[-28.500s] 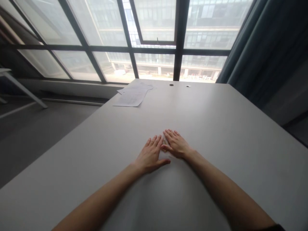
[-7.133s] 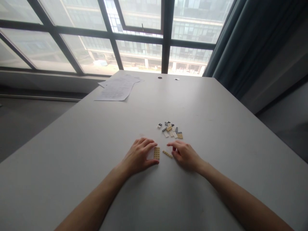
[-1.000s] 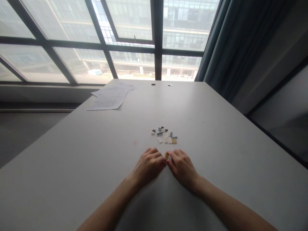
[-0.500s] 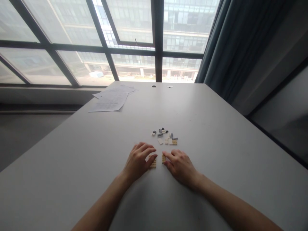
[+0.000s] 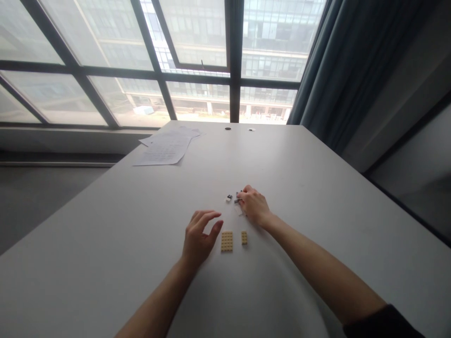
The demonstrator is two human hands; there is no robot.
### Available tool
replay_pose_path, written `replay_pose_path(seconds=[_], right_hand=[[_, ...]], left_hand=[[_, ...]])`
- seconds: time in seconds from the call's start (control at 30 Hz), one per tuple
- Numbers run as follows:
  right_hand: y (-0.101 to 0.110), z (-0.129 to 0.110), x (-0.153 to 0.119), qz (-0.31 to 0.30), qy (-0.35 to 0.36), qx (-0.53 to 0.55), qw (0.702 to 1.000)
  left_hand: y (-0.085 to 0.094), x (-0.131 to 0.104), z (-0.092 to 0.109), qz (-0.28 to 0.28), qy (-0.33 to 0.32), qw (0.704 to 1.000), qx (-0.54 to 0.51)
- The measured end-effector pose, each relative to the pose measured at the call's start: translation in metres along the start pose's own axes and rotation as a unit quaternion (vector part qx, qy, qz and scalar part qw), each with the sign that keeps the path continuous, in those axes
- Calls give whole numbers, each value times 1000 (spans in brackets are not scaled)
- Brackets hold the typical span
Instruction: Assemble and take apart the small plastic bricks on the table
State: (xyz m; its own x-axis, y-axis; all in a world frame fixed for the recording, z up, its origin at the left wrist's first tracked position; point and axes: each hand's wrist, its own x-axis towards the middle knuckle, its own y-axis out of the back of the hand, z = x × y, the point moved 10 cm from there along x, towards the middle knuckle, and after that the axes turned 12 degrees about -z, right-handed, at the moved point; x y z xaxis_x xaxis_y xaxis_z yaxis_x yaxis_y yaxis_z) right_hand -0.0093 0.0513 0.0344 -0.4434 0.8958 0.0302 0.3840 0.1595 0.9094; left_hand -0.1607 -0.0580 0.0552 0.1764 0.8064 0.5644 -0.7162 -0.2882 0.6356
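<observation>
Side by side on the table lie a larger tan studded building plate (image 5: 227, 241) and a smaller tan studded building plate (image 5: 244, 237), neither touched by a hand. My left hand (image 5: 200, 237) hovers just left of the larger plate, thumb and fingers apart, holding nothing. Farther forward, my right hand (image 5: 254, 204) is over the group of loose pieces, fingers curled down together; what is between the fingertips is too small to make out. A grey piece (image 5: 237, 201) and a white flat piece (image 5: 238, 210) show beside its fingertips. The hand hides the other pieces.
A small black-and-white piece (image 5: 229, 198) lies left of my right hand. Printed paper sheets (image 5: 164, 149) rest at the far left of the white table (image 5: 299, 188). Two round cable holes are near the far edge, before the window. A dark curtain (image 5: 324, 84) hangs at right.
My right hand has let go of the smaller tan plate and moved forward to the loose pieces. My left hand has drawn back slightly left, uncovering the larger plate.
</observation>
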Motion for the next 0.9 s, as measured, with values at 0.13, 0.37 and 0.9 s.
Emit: replay_pose_path(seconds=[0.13,0.37,0.9], right_hand=[[-2,0,5,14,2,31,999],[7,5,-52,15,19,261,965],[-44,14,-129,-9,-43,683,729]], left_hand=[[2,1,9,5,-22,1000,2],[-3,-2,51,31,-49,998,-19],[-38,-6,81,-98,-108,986,-84]])
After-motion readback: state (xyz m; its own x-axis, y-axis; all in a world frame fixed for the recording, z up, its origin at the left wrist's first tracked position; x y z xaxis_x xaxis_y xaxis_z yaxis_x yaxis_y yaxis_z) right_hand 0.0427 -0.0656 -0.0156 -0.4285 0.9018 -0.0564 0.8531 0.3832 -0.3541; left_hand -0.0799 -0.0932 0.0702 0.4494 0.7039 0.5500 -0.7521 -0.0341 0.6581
